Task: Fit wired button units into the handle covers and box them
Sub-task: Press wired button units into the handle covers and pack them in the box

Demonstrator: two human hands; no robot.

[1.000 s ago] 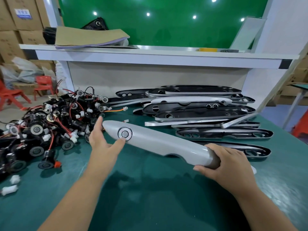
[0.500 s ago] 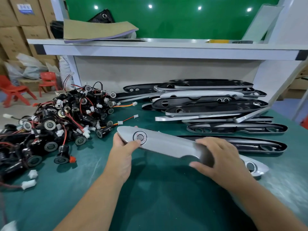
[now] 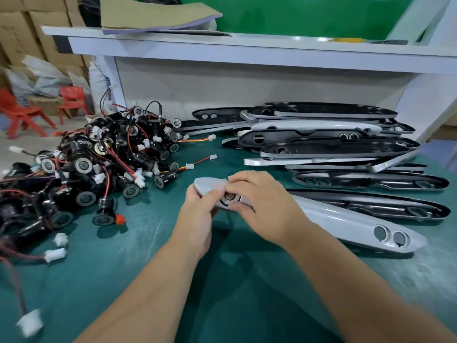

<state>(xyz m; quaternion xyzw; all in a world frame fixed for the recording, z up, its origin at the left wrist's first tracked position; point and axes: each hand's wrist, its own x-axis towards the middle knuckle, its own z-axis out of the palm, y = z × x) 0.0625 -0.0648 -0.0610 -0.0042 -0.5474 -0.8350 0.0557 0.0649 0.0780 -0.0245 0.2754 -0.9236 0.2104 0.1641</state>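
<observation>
Centre of frame, just above the middle: both hands meet on the near end of a silver handle cover lying on the green table. Left hand grips the cover's tip from below and the side, thumb curled over its top edge. Right hand sits over the fitted button unit, fingers bunched and pressing around its ring; the fingertips are blurred, so whether they pinch it or push it I cannot tell. The cover runs down to the right of frame, two empty holes showing at its far end.

Step looks like seating or checking the button. To do it well, my read: brace the tip firmly with the left hand, press square on the ring, not at a slant, and make sure the wire underneath is not trapped; the wire is hidden here.

Room: pile of wired button units fills the left of frame, loose connectors trailing close to the left hand. Stack of empty covers fills the upper right, another cover lying just behind the held one. Lower centre of the table is open. No box in view.
</observation>
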